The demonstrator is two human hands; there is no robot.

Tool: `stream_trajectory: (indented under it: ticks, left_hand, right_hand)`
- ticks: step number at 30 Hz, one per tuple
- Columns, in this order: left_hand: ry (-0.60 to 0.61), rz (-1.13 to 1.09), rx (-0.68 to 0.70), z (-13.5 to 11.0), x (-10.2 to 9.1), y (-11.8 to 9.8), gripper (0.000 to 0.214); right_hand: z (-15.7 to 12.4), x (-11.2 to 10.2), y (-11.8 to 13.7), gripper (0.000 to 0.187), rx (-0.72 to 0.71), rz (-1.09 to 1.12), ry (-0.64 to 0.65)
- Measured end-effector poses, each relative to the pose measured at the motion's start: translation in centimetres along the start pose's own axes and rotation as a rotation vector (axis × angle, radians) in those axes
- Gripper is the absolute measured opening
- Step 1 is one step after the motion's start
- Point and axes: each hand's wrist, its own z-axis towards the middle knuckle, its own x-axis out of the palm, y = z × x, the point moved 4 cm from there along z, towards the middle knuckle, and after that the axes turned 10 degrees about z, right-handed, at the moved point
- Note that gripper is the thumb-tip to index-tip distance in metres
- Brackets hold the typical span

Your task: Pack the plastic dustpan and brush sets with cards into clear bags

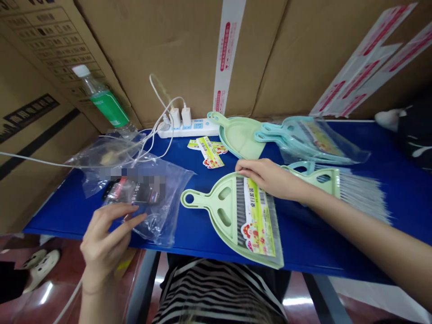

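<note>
My right hand [266, 175] is closed on the far edge of a light green dustpan [219, 180]. A matching brush with grey bristles [241, 216] lies in the pan, and a yellow-green printed card [258, 220] sits over the bristles. The dustpan's looped handle points left. My left hand [110, 234] is at the near edge of a clear plastic bag [168, 198], fingers stretched out and apart; whether they touch the film I cannot tell. Under the bag's film lies a phone [135, 191] with a lit screen.
Behind are stacked dustpans [243, 135], bagged blue sets [303, 135] and loose cards [211, 153]. Loose brushes [361, 189] lie right, partly behind my right arm. A power strip [202, 128] with white cables and a bottle [110, 105] stand by the cardboard wall [182, 49] on the blue table [189, 234].
</note>
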Motion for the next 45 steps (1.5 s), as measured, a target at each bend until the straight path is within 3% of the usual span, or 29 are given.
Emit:
stream_trajectory:
  ticks: [8,13,16,19,21,25,28,32,35,40,45]
  left_hand:
    - [0.203,-0.157,0.106,0.6,1.5,-2.0,0.039]
    - [0.426,-0.152,0.219,0.8,1.6,-2.7,0.05]
    - [0.417,-0.151,0.124,1.5,1.0,-3.4,0.045]
    - [0.395,-0.096,0.048,2.2,1.3,-5.1,0.024]
    - [0.462,-0.007,0.082,2.2,2.4,-6.8,0.015]
    - [0.669,0.168,0.047,2.1,4.8,-8.7,0.021]
    - [0.781,0.263,-0.009,2.3,5.6,-9.3,0.017]
    - [0.884,0.353,-0.083,2.8,5.9,-9.2,0.026]
    - [0.809,0.344,-0.118,3.2,5.8,-8.7,0.025]
    - [0.49,0.212,-0.116,3.7,5.2,-8.7,0.024]
    - [0.411,0.044,-0.076,3.7,5.5,-10.0,0.025]
  right_hand:
    - [-2.5,-3.4,-0.7,0.023,0.058,-0.006,-0.135]
    - [-3.0,-2.8,-0.7,0.022,0.077,-0.015,-0.112]
    - [-3.3,-1.9,-0.9,0.022,0.084,-0.021,-0.08]
    - [-3.5,-1.3,-1.1,0.023,0.09,-0.024,-0.05]
    - [-3.7,-1.2,-1.3,0.023,0.105,-0.026,-0.024]
    - [-3.9,-1.3,-1.4,0.025,0.14,-0.026,0.053]
    - [-4.1,-1.5,-1.4,0.026,0.162,-0.035,0.081]
    - [-4.2,-1.5,-1.6,0.026,0.219,-0.029,0.102]
    - [-4.4,-1.6,-1.7,0.026,0.227,-0.016,0.109]
    - [-4.4,-1.5,-1.5,0.025,0.202,-0.005,0.112]
    - [-4.4,-1.2,-0.9,0.024,0.196,-0.004,0.055]
